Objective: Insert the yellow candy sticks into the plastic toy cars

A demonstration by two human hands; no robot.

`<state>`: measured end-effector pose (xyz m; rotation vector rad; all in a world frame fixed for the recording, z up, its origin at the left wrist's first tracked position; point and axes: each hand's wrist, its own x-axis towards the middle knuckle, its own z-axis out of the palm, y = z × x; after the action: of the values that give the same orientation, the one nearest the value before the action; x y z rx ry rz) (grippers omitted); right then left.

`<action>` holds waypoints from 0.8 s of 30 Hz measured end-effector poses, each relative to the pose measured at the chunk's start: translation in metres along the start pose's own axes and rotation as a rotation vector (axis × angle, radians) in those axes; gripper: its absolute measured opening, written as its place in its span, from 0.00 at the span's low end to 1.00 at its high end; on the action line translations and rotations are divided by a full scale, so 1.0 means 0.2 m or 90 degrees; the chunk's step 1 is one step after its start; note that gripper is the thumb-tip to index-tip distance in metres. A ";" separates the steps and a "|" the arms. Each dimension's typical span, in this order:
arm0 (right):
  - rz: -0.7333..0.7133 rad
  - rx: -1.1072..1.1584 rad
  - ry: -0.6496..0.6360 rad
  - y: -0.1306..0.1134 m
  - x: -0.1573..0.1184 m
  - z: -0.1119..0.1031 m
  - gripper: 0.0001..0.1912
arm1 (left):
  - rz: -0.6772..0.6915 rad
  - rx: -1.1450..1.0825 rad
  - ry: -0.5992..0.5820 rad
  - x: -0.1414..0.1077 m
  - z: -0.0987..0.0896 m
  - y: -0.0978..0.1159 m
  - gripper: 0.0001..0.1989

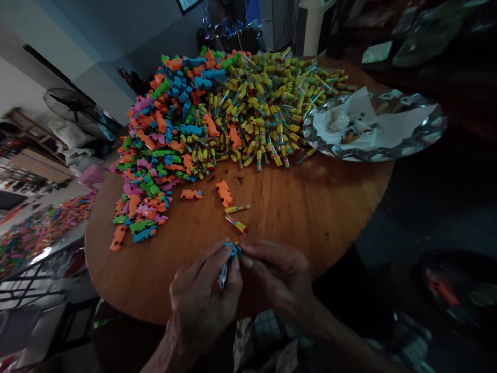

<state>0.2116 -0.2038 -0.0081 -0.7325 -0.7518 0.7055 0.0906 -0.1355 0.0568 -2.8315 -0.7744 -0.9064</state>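
Close to the table's front edge, my left hand (207,287) is closed round a small blue plastic toy car (233,249), its lower end poking out between thumb and fingers. The thumb and fingertips of my right hand (281,272) pinch the upper end of the same toy; a bit of yellow shows there, too small to make out. Just beyond my hands lie two yellow-wrapped candy tubes (236,224). Behind them are an orange toy car (224,193) and a second orange toy car (191,195).
A heap of colourful toy cars (149,171) covers the round wooden table's (310,207) left and back. Beside it are piled yellow candy tubes (264,98). A silvery scalloped tray (423,137) with white paper sits at the right edge. A fan (73,105) stands at left.
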 end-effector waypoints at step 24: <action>-0.068 -0.049 0.026 0.02 -0.04 0.03 0.23 | 0.019 0.008 0.032 -0.12 0.08 -0.04 0.12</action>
<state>0.2006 -0.2047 -0.0109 -0.7677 -0.7787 0.5658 0.0780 -0.1367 0.0301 -2.7903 -0.7285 -0.9600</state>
